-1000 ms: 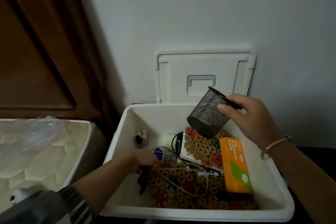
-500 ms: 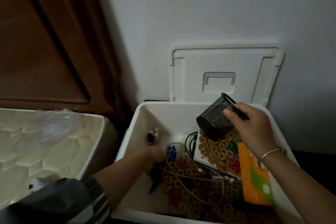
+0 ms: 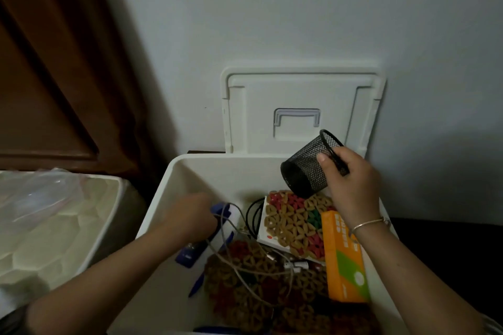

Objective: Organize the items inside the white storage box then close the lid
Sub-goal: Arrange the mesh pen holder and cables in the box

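Against the frames a second back, the mesh pen cup (image 3: 306, 171) is seen lower and nearer the far right wall of the white storage box (image 3: 174, 193). The left hand (image 3: 190, 215) has been shifted toward the far left corner, at about 10 o'clock from the box centre. Small bottles seen there earlier are now hidden. A blue stapler-like item (image 3: 189, 253) is now exposed under the left wrist, with a blue pen (image 3: 198, 280) just beside it at 6 o'clock. Sorting is judged mid-way: loose items are probably being gathered for the cup, nothing is yet in it, and the lid (image 3: 299, 90) is still off, leant on the wall at 12 o'clock. The cup is gripped by the right hand (image 3: 353, 187), thumb pressed on the mesh outside, other fingers hooked over the rim. The left hand is blurred; the fingers look bunched near a grey cable (image 3: 236, 269) and something blue, but what is held cannot be told. The cup is held at about 1 o'clock over the box, above the upper patterned mat (image 3: 294, 223); contact with the mat cannot be told. The cup is tilted: open mouth toward 2 o'clock, closed base toward 8 o'clock, long axis along that line. An orange carton (image 3: 344, 261) lies at 4 o'clock, long axis roughly 12 to 6.
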A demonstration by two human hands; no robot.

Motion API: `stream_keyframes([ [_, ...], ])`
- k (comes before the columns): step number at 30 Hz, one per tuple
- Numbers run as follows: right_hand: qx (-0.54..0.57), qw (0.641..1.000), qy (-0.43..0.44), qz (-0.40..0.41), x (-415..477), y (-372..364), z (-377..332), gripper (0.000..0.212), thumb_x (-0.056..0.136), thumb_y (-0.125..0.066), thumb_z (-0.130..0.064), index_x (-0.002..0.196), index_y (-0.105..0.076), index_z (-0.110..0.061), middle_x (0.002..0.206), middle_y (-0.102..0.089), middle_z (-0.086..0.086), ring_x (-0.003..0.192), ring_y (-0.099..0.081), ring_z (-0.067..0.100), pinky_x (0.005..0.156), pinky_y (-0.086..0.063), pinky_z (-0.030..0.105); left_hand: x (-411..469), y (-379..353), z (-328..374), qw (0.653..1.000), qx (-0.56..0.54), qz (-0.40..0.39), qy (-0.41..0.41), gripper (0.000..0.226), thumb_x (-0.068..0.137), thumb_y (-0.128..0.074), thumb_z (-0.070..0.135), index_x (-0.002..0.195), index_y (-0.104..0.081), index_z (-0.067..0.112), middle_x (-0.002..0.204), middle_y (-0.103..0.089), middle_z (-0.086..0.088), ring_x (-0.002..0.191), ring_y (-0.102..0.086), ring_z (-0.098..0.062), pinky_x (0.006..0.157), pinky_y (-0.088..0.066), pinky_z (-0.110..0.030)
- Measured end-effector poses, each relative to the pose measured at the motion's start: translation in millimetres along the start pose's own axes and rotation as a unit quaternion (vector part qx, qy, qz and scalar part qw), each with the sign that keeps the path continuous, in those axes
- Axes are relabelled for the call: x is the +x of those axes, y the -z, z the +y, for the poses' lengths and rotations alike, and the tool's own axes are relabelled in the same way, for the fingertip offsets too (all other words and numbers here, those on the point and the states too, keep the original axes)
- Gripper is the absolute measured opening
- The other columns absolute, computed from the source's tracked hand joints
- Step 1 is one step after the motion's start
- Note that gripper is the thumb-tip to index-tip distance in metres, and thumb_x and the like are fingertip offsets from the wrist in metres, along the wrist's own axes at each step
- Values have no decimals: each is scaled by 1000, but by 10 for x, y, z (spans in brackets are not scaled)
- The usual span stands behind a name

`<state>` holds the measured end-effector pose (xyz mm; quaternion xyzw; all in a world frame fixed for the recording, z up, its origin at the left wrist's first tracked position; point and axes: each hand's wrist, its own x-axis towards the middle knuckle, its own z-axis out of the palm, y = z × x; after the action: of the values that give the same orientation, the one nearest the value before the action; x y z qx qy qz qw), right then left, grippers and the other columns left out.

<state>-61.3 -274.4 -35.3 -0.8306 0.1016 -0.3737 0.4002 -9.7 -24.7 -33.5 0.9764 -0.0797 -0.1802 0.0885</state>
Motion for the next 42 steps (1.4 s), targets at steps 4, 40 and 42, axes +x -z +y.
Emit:
stream_keyframes([
  [4, 15, 999, 20, 20, 6, 32, -2, 13, 87, -66, -18, 92, -69, -7, 78, -59, -8, 74, -56, 9, 64, -41, 12, -176, 214, 174, 992, -122, -19, -28, 12, 89, -60, 20, 99, -63, 14, 86, -66, -3, 72, -66, -15, 62, -56, -27],
  [40, -22, 998, 44, -32, -55, 11, 41, 14, 87, -65, -18, 87, -69, -5, 76, -68, 8, 71, -63, 23, 65, -54, 41, 580, -546, 46, 990, -17, -140, -20, 24, 93, -56, 14, 111, -62, -1, 105, -62, -15, 105, -61, -27, 85, -50, -32],
  [42, -20, 998, 37, -35, -53, 10, 54, 15, 87, -65, -18, 85, -68, -3, 75, -67, 9, 71, -63, 24, 65, -54, 44, 662, -653, 27, 990, 19, -140, -28, 19, 91, -60, 16, 99, -64, 0, 97, -64, -13, 107, -62, -28, 80, -50, -32],
])
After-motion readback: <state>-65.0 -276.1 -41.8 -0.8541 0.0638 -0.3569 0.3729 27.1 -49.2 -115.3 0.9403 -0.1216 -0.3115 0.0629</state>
